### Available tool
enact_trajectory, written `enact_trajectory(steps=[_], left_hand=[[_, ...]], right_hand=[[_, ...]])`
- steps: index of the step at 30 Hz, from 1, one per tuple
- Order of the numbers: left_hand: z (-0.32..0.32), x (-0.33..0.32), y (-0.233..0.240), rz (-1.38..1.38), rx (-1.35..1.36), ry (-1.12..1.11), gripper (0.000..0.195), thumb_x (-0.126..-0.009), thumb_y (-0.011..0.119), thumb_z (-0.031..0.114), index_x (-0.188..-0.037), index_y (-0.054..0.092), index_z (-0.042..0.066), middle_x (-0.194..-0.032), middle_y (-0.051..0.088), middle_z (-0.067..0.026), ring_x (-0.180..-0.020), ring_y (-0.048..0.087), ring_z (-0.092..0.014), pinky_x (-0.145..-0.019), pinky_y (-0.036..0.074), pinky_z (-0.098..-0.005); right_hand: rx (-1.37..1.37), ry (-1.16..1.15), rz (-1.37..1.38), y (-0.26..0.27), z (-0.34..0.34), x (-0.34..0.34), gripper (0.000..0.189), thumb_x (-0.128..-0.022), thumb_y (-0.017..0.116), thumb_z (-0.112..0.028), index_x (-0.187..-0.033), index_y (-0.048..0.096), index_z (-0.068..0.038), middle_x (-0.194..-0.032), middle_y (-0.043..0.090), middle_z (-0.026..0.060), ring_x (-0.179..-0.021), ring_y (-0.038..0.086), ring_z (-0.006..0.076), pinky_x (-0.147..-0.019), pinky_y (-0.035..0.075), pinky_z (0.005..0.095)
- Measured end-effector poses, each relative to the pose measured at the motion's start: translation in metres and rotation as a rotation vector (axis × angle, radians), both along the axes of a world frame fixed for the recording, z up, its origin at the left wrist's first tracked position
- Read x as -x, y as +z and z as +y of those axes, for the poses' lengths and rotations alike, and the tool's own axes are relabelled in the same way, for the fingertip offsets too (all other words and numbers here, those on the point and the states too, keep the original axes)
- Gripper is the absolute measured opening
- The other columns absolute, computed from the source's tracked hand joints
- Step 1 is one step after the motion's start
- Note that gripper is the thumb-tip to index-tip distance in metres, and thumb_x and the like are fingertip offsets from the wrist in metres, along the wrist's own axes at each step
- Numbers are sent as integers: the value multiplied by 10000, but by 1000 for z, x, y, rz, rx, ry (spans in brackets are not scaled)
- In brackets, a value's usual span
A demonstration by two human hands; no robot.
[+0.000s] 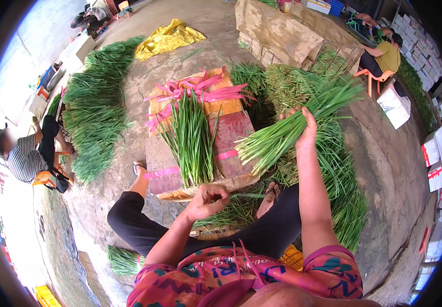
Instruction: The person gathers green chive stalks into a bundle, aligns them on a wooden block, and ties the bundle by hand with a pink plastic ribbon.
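Note:
My right hand (306, 128) grips a loose bunch of long green chives (271, 142), held aslant with the pale cut ends to the lower left. My left hand (208, 202) is curled in front of the low work stand, and a thin green blade (248, 195) extends from its fingers. Another bunch of chives (193, 142) lies on the stand's reddish board (233, 132), cut ends towards me. Pink ribbon strips (205, 87) are spread over the far end of the board. A pink ribbon (161, 172) also runs across the board under the bunch.
Heaped chives (334, 169) lie at my right, beside a brown sheet-covered stack (278, 34). A long row of chives (98, 103) covers the floor at left. Beyond is a yellow sack (171, 38). Seated people are at left (29, 153) and far right (386, 55).

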State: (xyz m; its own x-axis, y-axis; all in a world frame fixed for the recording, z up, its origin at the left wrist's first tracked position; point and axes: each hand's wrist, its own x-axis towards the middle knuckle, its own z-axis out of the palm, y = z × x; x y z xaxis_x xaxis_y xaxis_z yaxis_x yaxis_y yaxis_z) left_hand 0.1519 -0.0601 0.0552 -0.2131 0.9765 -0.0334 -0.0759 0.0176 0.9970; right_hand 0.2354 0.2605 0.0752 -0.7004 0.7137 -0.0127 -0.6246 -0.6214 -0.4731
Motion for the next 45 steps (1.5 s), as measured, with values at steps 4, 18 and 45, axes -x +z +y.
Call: enact_trajectory(steps=[4,18,45], left_hand=[[-26,5,-24,803,203,-127,306,-739,603,86,-1029,569,-7,-781,622,-61,-571,547,-91,-523,461,-225],[60,-3,13,464,-196,582,114,-695,616,-59,-802,637,-29,-682,566,-76,-576,522,-116,-522,408,-219],[113,-34,-8,434,-47,603,143,-724,650,92,-812,619,-17,-677,585,-114,-524,559,-161,-500,446,-264]], right_hand=[[-5,-22,13,5,3,-13,178,-754,598,-225,-827,520,-83,-707,515,64,-663,505,195,-805,442,434],[-33,304,29,-6,-25,0,206,-770,566,-268,-836,533,-76,-699,497,37,-660,502,190,-788,428,409],[-24,30,-136,-12,-34,8,178,-768,603,-191,-874,545,-61,-830,587,103,-769,579,245,-809,466,461]])
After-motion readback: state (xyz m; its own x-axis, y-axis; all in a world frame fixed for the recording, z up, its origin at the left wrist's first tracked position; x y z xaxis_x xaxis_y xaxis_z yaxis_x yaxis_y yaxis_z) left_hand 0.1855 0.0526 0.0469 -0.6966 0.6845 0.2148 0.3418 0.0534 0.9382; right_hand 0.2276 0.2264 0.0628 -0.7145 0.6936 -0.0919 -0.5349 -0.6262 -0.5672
